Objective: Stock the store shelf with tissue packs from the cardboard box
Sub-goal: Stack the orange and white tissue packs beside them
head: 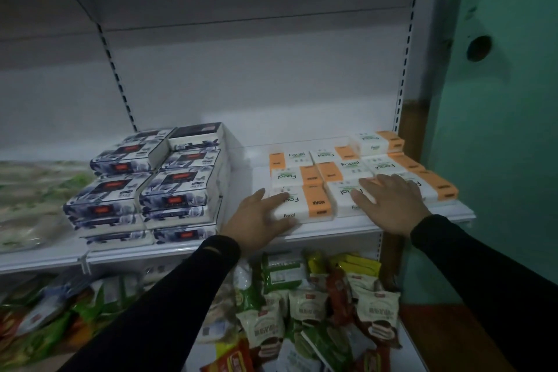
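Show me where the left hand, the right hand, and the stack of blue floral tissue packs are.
left hand [262,214], head view, on the back of the hand.
right hand [389,201], head view, on the back of the hand.
blue floral tissue packs [169,190], head view, on the top face of a front pack.

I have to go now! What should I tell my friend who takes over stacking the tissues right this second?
Left hand: open, flat on the front-left white-and-orange plastic-wrapped tissue pack.
Right hand: open, resting on the neighbouring front packs.
Done: white-and-orange packs lie flat in rows on the white metal shelf, beside stacked blue-and-white floral packs.
Left: square up the front row. The cardboard box is out of view, so how many packs remain is unknown.
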A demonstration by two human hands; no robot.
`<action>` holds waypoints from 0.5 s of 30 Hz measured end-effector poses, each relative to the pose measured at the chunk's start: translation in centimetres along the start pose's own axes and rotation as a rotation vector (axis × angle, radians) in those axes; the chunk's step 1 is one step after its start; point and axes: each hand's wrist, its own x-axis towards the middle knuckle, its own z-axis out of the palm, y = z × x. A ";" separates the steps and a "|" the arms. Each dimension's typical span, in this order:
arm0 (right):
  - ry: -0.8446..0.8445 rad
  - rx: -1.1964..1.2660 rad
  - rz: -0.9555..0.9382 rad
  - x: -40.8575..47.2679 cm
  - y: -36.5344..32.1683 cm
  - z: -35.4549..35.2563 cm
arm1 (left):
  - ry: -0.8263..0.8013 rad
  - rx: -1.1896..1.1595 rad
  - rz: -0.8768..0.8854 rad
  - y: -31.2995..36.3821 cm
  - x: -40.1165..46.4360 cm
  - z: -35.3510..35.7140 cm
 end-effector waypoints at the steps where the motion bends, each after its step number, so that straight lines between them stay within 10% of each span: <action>1: 0.001 -0.003 0.001 0.1 0.1 0.2 | 0.004 -0.014 -0.008 -0.1 0.2 0.1; 15: 0.013 -0.009 0.006 0.3 0.3 0.8 | 0.123 -0.005 0.039 1.4 0.6 1.8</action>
